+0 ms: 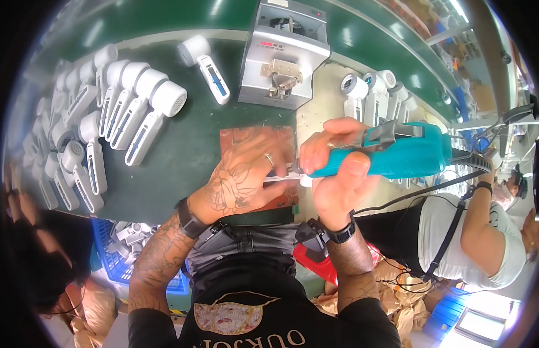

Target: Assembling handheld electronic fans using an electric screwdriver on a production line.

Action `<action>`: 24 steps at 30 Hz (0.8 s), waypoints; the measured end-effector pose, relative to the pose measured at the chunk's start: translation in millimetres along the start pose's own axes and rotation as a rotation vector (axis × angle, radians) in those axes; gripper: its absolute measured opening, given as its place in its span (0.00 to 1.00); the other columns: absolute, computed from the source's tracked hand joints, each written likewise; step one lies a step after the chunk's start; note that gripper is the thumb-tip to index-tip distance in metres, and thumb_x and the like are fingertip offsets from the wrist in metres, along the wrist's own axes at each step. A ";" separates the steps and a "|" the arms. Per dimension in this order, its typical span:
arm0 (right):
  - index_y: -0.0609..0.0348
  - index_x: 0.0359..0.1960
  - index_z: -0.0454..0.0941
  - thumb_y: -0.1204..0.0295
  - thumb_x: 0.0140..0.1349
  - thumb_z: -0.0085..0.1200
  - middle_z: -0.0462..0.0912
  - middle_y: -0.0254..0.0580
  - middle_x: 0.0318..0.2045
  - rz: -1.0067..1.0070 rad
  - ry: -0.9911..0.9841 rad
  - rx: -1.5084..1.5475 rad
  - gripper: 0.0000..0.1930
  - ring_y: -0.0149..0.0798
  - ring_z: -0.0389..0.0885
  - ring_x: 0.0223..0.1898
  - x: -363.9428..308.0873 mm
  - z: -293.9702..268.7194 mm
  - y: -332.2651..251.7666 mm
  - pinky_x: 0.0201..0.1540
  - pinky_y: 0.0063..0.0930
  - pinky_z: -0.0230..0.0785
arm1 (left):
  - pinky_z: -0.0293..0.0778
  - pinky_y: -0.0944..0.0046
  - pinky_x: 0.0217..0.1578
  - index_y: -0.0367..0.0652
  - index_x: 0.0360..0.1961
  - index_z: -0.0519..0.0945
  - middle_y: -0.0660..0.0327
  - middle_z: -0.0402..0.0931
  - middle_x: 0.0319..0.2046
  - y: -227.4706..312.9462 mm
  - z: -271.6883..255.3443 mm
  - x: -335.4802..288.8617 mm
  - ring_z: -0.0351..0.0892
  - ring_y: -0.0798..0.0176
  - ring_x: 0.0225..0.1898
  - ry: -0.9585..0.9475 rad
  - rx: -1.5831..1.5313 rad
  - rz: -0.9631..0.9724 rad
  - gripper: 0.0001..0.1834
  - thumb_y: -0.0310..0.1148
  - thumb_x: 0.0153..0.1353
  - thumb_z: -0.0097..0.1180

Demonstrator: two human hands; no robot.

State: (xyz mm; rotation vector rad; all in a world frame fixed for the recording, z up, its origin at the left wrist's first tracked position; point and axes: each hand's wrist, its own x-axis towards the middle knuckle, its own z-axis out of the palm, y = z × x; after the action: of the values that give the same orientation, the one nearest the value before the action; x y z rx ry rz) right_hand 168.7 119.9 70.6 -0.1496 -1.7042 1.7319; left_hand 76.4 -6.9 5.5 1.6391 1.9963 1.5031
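Note:
My right hand is wrapped around a teal electric screwdriver, which lies almost level with its tip pointing left. Opposite that tip, my left hand pinches a small white plastic part over a reddish-brown mat. Most of the part is hidden by my fingers, and those of the left hand are slightly blurred. The screwdriver's tip meets the part or comes very close; which of the two I cannot tell.
White round-headed handheld devices stand in rows at the left, with one lone device farther back. A grey machine sits behind the mat. More devices are at right. A blue basket holds white parts. Co-workers flank me.

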 end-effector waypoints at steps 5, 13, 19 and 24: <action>0.69 0.48 0.67 0.38 0.63 0.52 0.70 0.37 0.19 -0.005 0.004 0.010 0.38 0.33 0.69 0.20 -1.3 0.5 -0.5 0.25 0.30 0.65 | 0.74 0.50 0.51 0.43 0.28 0.74 0.56 0.76 0.37 0.3 -2.7 2.2 0.77 0.44 0.46 -0.020 -0.031 -0.021 0.15 0.30 0.43 0.71; 0.69 0.48 0.68 0.39 0.62 0.54 0.71 0.38 0.19 -0.003 -0.009 0.029 0.37 0.34 0.70 0.20 -2.2 -1.1 -0.9 0.26 0.31 0.66 | 0.72 0.50 0.53 0.37 0.40 0.79 0.53 0.76 0.41 4.6 -0.7 1.2 0.76 0.44 0.47 -0.005 0.084 -0.015 0.18 0.34 0.49 0.68; 0.69 0.48 0.68 0.40 0.62 0.55 0.71 0.38 0.19 -0.021 -0.017 0.037 0.37 0.35 0.70 0.20 -1.3 -1.1 -0.4 0.25 0.32 0.66 | 0.74 0.52 0.47 0.39 0.38 0.78 0.57 0.78 0.41 6.6 3.3 0.4 0.79 0.50 0.43 0.053 0.110 0.049 0.18 0.26 0.46 0.71; 0.70 0.49 0.68 0.40 0.63 0.55 0.71 0.38 0.19 -0.030 -0.013 0.035 0.37 0.35 0.70 0.20 -1.1 -0.6 0.0 0.25 0.31 0.66 | 0.74 0.53 0.46 0.41 0.33 0.75 0.57 0.78 0.39 2.0 1.9 -0.7 0.79 0.50 0.42 0.027 0.119 0.058 0.17 0.26 0.46 0.72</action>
State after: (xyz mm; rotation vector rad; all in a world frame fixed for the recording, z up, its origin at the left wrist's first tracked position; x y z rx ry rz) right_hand 169.9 119.9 70.1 -0.0972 -1.6756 1.7437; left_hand 79.2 -6.5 5.7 1.7449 2.1077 1.4593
